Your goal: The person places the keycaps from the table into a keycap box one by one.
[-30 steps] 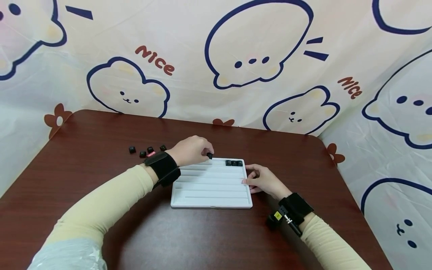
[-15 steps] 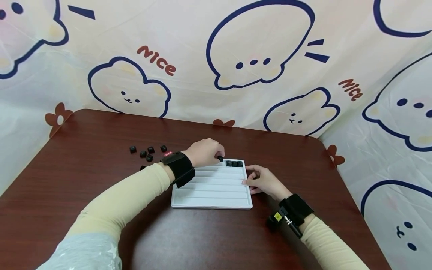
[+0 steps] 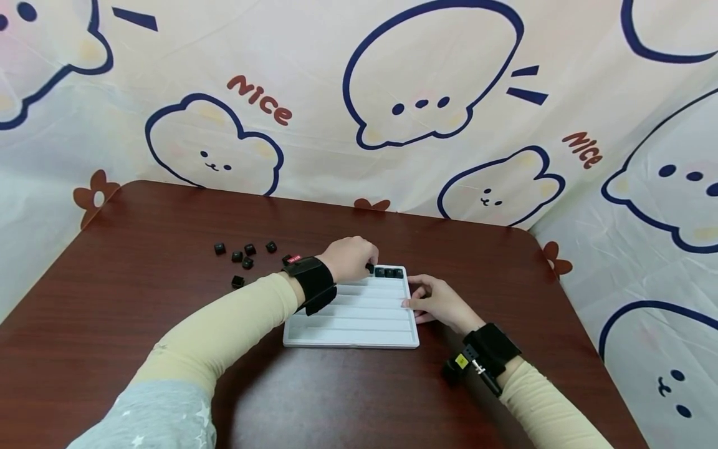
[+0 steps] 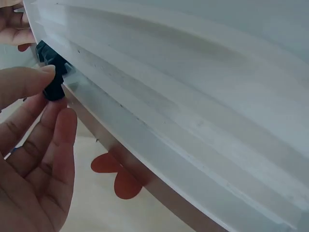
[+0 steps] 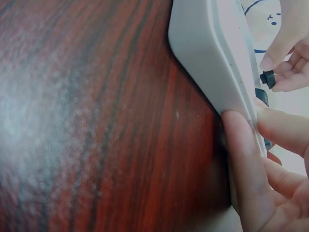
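A white grooved tray (image 3: 348,324) lies on the dark wooden table. Three black keycaps (image 3: 389,272) sit in a row at the right end of its far groove. My left hand (image 3: 352,258) pinches another black keycap (image 3: 369,268) between thumb and fingertip, right at the left end of that row; the left wrist view shows the keycap (image 4: 53,88) held at the tray's edge (image 4: 145,145). My right hand (image 3: 434,299) rests against the tray's right rim with its fingers pressed on it, seen close up on the rim (image 5: 217,63) in the right wrist view.
Several loose black keycaps (image 3: 242,254) lie on the table (image 3: 140,312) to the left of the tray, behind my left forearm. A cartoon-printed cloth (image 3: 359,106) hangs behind and to the right of the table.
My left hand has carried the keycap to the right along the tray's far groove, up to the row of three. The right hand has stayed on the rim.
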The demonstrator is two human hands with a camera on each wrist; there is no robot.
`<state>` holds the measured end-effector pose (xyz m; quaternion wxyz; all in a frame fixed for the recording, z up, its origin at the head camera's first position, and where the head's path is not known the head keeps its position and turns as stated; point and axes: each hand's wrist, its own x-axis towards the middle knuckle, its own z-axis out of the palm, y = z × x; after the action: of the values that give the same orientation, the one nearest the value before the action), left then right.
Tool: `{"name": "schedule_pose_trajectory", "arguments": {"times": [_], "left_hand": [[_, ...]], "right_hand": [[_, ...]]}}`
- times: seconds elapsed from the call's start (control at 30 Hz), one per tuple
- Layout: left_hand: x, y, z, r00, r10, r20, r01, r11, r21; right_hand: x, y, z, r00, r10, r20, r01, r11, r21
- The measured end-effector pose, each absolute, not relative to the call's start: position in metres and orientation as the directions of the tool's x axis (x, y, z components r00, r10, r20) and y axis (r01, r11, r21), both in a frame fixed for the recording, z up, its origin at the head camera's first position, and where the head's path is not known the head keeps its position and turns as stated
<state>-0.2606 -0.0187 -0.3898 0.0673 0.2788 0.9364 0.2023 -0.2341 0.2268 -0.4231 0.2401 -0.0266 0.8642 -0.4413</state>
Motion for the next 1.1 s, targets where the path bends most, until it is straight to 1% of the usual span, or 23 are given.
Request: {"name": "schedule_pose_trajectory", "arguments": {"times": [0.3,0.63,0.9,1.1], "left_hand": [[-0.2594,-0.0127,-0.3908,-0.843,0.537,-0.04,0.482,0.785,0.389],[-0.2575,-0.0108,-0.3934,-0.849,0.528,-0.027,0.485,0.799,0.356],[-0.2563,-0.0096,-0.3935,-0.868,0.496,-0.022,0.452,0.808,0.379],[-0.2563,-0.0103,-0.3956,-0.868,0.497,-0.018,0.453,0.805,0.383]], "right_hand": [[-0.2349,0.2263,-0.4237,-0.88,-0.264,-0.394,0.167,0.605,-0.779],[-0.2356,0.2277,-0.4241,-0.878,-0.263,-0.4,0.176,0.6,-0.78],[-0.2349,0.2276,-0.4241,-0.879,-0.271,-0.393,0.165,0.6,-0.783],[-0.2345,0.2269,-0.4232,-0.879,-0.271,-0.393,0.165,0.6,-0.783]]}}
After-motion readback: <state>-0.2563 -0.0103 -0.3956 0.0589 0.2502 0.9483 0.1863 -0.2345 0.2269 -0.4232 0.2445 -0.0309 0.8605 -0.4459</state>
